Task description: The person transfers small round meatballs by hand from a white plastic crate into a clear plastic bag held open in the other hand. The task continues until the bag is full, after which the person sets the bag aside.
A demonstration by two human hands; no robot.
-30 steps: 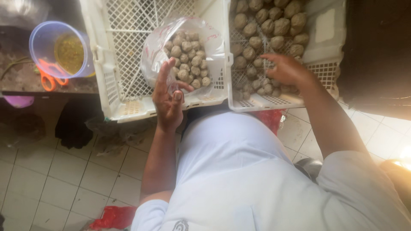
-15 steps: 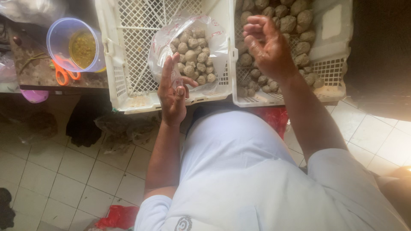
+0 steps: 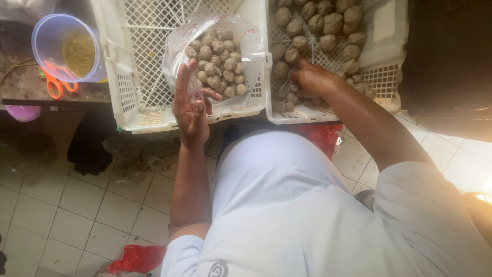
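My left hand holds the near edge of a clear plastic bag filled with several brown round balls; the bag rests in the left white lattice crate. My right hand reaches into the right white crate, palm down among several loose brown balls, its fingers curled on some of them near the crate's front. What exactly the fingers hold is hidden.
A clear blue plastic jug with yellowish liquid stands on a dark counter at the left, with orange-handled scissors beside it. Below is a white tiled floor, with dark cloths and red plastic bags.
My right hand, raised over the bag half a second ago, has dropped back into the right crate among the balls. The left hand keeps its hold on the bag.
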